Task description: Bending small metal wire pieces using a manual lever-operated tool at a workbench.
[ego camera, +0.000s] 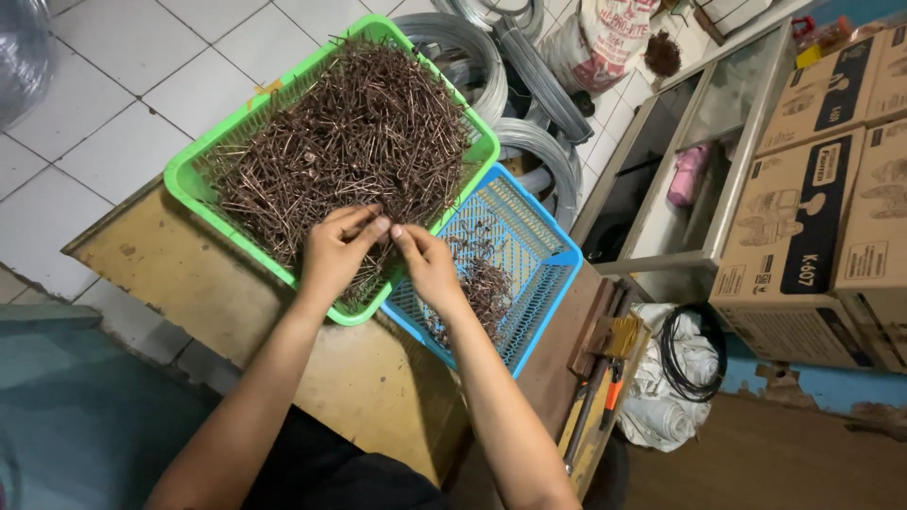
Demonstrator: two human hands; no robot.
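Note:
A green plastic basket heaped with rusty brown nails sits on a worn yellow table. Beside it on the right lies a blue basket with a smaller scatter of nails. My left hand is at the near corner of the green basket, fingers pinched on nails from the heap. My right hand hovers over the seam between the two baskets, its fingertips meeting the left hand's and pinching nails too.
Coils of grey wire and a printed sack lie on the tiled floor behind. A metal-framed glass cabinet and stacked cardboard boxes stand at right. Tools, a white bag and black cable lie beside the table.

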